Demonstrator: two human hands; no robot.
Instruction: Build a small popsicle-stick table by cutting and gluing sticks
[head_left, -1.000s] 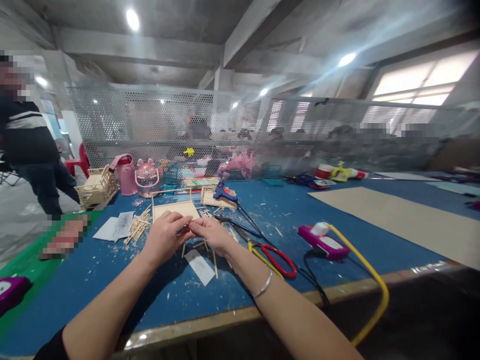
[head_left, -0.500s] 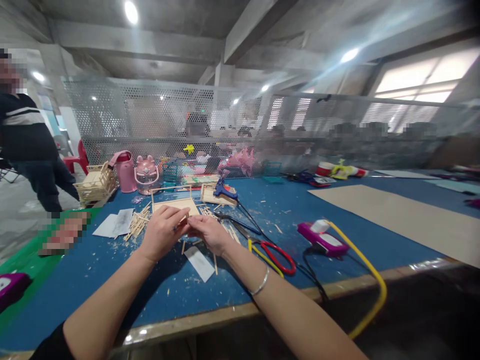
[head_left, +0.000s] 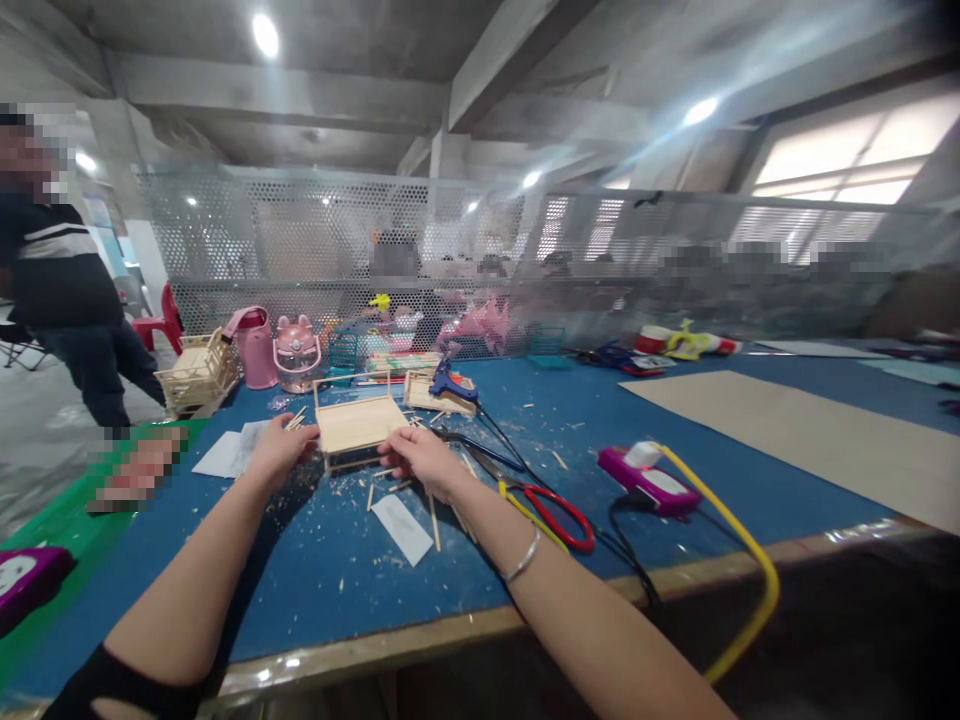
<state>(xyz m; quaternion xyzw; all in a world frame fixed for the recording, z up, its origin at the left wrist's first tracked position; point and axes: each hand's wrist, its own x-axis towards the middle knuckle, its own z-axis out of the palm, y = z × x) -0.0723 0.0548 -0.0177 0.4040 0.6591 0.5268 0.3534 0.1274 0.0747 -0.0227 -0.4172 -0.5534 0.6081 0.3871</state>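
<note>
A small wooden stick frame with a flat pale panel (head_left: 360,424) stands on the blue table, with thin posts at its back. My left hand (head_left: 281,447) is at its left side, fingers apart beside the pile of thin sticks (head_left: 297,419). At the right front corner of the frame is my right hand (head_left: 417,456), its thumb and fingers pressed together; what lies between them is too small to make out. A blue glue gun (head_left: 452,384) rests on a second small stick piece (head_left: 420,392) behind my right hand.
Pliers with red handles (head_left: 559,518) and a purple power strip (head_left: 649,482) with a yellow cable lie to the right. White paper slips (head_left: 403,528) lie near the front. Pink bottles (head_left: 256,348) stand at the back left. A person (head_left: 64,270) stands at far left.
My left hand has moved left, away from my right hand, and opened over the stick pile. My right hand has shifted slightly right, and more of the wooden frame shows.
</note>
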